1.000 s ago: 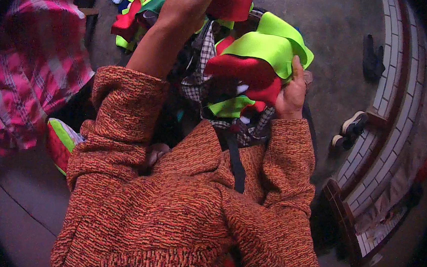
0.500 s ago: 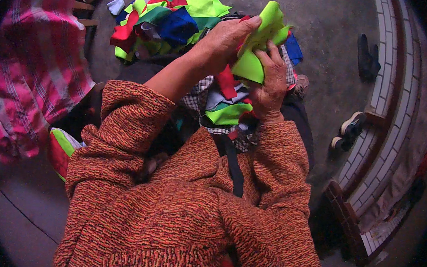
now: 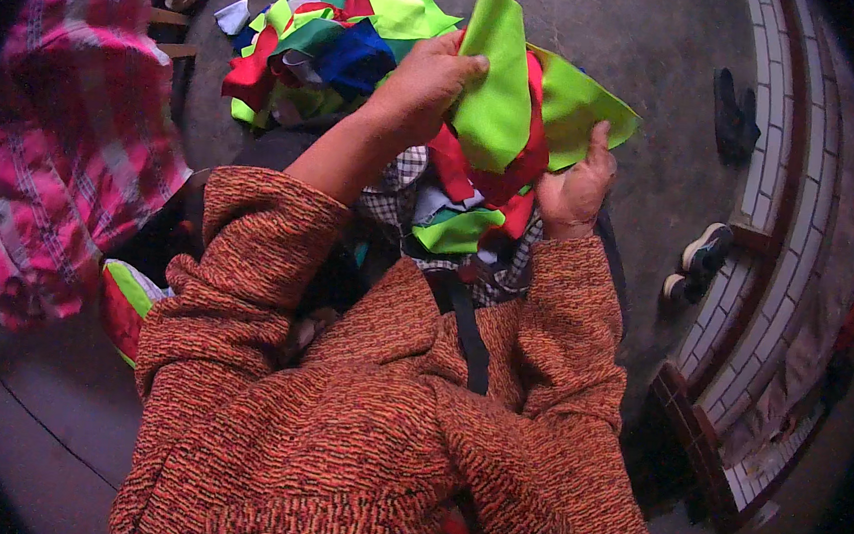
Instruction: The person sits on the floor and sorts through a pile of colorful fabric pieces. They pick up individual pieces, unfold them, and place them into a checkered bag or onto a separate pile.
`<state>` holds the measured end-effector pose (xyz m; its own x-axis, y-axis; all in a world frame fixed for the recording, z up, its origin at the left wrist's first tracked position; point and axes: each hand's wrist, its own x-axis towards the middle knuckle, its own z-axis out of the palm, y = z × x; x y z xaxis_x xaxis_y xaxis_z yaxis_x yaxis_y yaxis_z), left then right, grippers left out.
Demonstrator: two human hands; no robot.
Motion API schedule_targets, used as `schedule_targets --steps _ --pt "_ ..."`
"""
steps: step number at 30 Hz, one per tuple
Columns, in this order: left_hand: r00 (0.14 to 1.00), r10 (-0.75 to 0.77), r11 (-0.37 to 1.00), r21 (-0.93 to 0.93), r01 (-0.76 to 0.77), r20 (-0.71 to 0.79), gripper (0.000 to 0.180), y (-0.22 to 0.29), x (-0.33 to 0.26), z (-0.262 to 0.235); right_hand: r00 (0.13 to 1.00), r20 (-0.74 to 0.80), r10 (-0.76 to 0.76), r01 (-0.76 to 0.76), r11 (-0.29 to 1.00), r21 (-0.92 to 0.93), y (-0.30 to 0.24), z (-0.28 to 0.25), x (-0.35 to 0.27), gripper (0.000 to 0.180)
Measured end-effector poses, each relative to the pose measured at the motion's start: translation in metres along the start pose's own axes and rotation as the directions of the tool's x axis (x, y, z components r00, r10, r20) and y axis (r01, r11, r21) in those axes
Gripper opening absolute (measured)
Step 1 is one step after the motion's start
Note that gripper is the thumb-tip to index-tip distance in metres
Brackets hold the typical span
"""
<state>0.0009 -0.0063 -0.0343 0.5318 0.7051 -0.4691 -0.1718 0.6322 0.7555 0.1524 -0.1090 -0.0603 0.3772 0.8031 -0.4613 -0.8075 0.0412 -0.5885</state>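
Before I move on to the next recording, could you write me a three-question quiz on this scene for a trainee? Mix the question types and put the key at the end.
1. Multiple choice: what colour is the fabric under the thumb of the left hand?
a) royal blue
b) lime green
c) white

2. True or false: the right hand has lime-green fabric in its grip.

3. Fill in the missing word: the heap of mixed-colour fabric scraps lies to the ____ of the right hand.

Key: 1. b; 2. true; 3. left.
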Motion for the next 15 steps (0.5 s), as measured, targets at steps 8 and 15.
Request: schedule_targets --steps 8,15 --pt "0.993 0.026 0.997 0.073 -0.017 -0.116 0.031 0.005 0.002 -0.006 0.997 0.012 -0.07 0.068 0.987 0.147 -0.016 -0.018 0.014 0.05" --pt "0.999 -0.004 1.0 0.017 0.003 0.047 0.033 -0.001 0.001 -0.003 0.991 0.088 -0.097 0.112 0.979 -0.172 -0.004 -0.003 0.003 0.05"
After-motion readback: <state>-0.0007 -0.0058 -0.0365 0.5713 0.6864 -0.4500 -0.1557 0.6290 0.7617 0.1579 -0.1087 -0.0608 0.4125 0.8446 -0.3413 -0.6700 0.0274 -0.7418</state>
